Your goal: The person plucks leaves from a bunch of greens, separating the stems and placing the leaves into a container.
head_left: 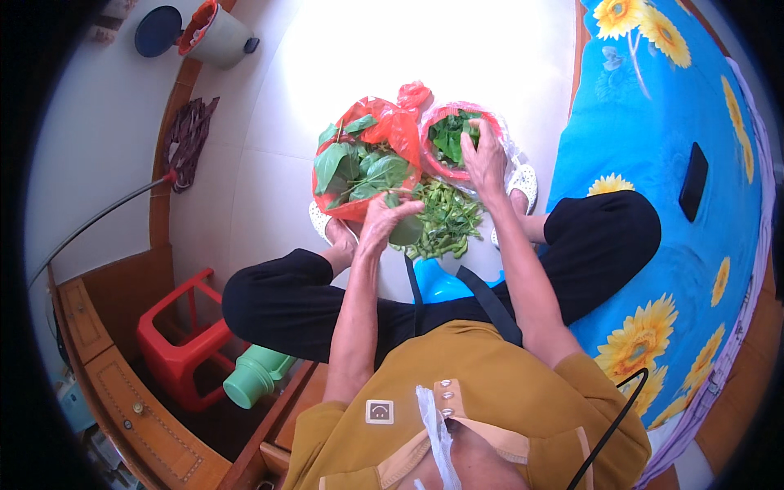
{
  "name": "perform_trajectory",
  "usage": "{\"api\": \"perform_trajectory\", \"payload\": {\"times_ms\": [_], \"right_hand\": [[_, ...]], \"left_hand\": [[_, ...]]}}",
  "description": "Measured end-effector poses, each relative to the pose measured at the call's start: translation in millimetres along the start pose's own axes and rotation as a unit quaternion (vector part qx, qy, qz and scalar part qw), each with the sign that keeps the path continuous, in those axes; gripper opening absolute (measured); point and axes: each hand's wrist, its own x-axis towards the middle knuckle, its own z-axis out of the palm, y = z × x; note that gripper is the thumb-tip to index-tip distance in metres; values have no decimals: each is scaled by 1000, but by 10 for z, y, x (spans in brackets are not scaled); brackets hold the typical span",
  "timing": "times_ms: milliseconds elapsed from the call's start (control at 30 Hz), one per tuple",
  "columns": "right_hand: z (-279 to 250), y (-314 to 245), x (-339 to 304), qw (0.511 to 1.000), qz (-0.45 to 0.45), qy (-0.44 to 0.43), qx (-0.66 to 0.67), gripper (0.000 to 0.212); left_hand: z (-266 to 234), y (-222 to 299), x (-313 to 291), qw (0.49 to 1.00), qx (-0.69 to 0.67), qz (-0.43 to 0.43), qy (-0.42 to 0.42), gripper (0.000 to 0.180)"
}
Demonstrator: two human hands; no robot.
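Note:
My left hand [390,219] is closed on a leafy green stem [406,231], whose broad leaf hangs below the fingers. It is at the near edge of an open red plastic bag [403,131] filled with large-leaved greens [353,167]. Over a round pink-red basket [426,153] lined with clear plastic, my right hand [486,159] pinches a piece of green leaf at its fingertips. Picked dark green leaves [445,137] lie in that basket. Between my feet, a heap of cut stems and leaf bits [447,222] covers part of the floor.
A blue plastic thing [438,282] shows between my legs. To the left stand a red stool [181,347], a pale green jug [255,376] and a wooden drawer cabinet [135,408]. A mop [188,143] and bin [220,41] are farther off. A sunflower-patterned bed [653,269] is at right.

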Motion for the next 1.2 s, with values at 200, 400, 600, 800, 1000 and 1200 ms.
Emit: {"api": "perform_trajectory", "payload": {"times_ms": [200,400,600,800,1000,1200], "right_hand": [[110,679,216,977,12,-111,-180,77],[-180,104,-103,861,123,-479,119,31],[91,6,-486,817,137,-498,255,35],[69,206,-734,809,212,-472,278,18],[74,277,-817,835,208,-445,250,17],[220,255,-859,874,167,-416,188,25]], "left_hand": [[56,46,-25,994,-12,-58,-93,61],[79,122,-35,997,-17,4,-81,88],[150,128,-55,996,46,12,-79,110],[31,-335,-10,976,109,-47,-181,120],[83,-110,-94,990,83,0,-118,29],[74,-213,-23,981,178,80,4,20]]}}
